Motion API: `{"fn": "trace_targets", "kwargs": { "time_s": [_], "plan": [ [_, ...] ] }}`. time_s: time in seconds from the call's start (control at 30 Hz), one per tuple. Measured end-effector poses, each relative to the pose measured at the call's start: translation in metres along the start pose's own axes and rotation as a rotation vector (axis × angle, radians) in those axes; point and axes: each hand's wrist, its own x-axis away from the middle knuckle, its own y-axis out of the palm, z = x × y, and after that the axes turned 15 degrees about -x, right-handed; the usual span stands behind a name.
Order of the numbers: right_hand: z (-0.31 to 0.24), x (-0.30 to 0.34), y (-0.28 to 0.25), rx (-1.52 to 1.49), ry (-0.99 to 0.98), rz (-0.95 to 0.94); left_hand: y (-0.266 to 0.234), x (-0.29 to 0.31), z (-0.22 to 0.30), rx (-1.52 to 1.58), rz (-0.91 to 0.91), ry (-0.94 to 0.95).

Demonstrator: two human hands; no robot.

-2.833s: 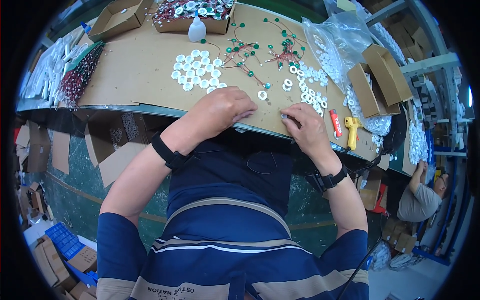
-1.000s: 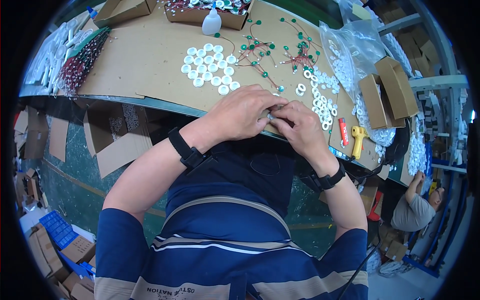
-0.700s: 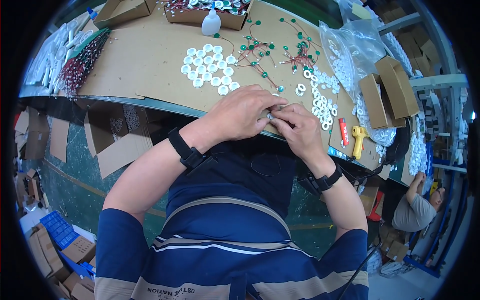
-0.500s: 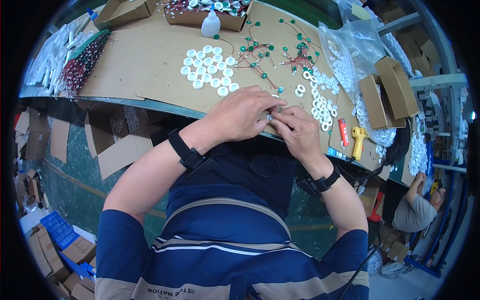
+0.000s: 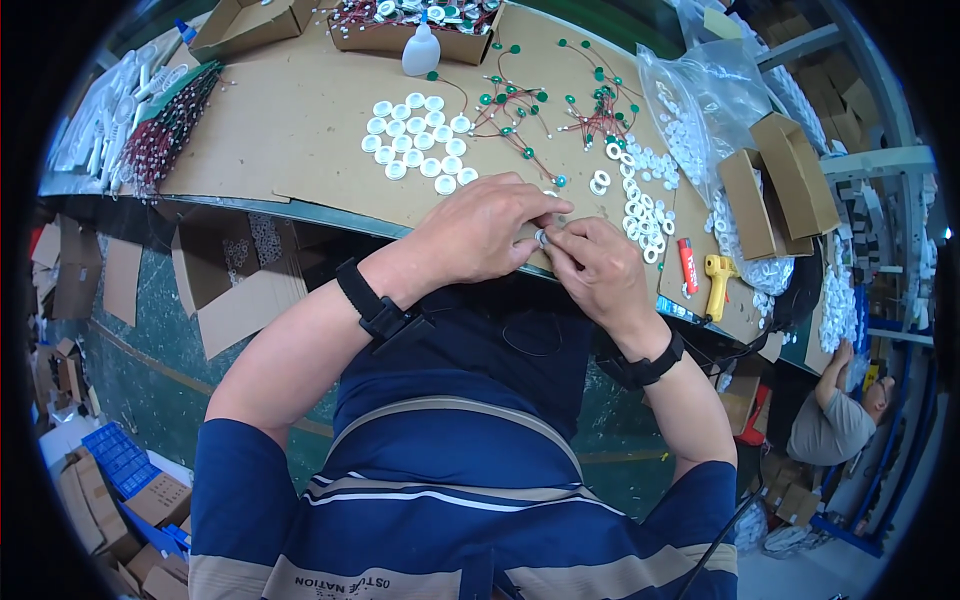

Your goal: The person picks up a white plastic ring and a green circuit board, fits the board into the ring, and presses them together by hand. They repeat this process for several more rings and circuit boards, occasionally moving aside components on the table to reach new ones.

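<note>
My left hand (image 5: 488,228) and my right hand (image 5: 604,268) meet at the near edge of the table. Between their fingertips sits a small whitish round piece (image 5: 541,238), mostly covered by the fingers. My right thumb and forefinger pinch it, while my left thumb and curled fingers close in on its other side. Just beyond my left hand lie several white round caps (image 5: 414,124) in a loose group. White rings (image 5: 641,215) are spread to the right of my right hand. Green discs with red wires (image 5: 512,103) lie farther back.
A white squeeze bottle (image 5: 421,50) stands before a box of wired discs (image 5: 470,42). At right are a red tube (image 5: 687,265), a yellow glue gun (image 5: 717,285), a clear bag (image 5: 705,90) and an open carton (image 5: 750,205). Wire bundles (image 5: 160,135) lie left. Another person (image 5: 832,425) works far right.
My right hand has shifted very slightly, its fingers turning a little at the small piece. My left hand stays almost still.
</note>
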Motion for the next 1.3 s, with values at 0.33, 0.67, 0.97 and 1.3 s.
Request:
{"fn": "trace_targets", "kwargs": {
  "time_s": [0.33, 0.67, 0.97, 1.3],
  "plan": [
    [-0.026, -0.006, -0.001, 0.362, -0.027, -0.164, 0.001, -0.002, 0.0, 0.004, 0.027, -0.014],
    [-0.025, -0.007, -0.002, 0.418, -0.081, -0.205, -0.004, -0.002, 0.003, 0.027, -0.024, -0.045],
    [-0.027, -0.006, -0.004, 0.338, -0.036, -0.149, 0.0, 0.0, 0.002, 0.04, 0.024, -0.047],
    [-0.016, -0.001, 0.001, 0.263, -0.071, -0.126, -0.001, -0.002, 0.001, 0.057, 0.022, -0.046]
  ]
}}
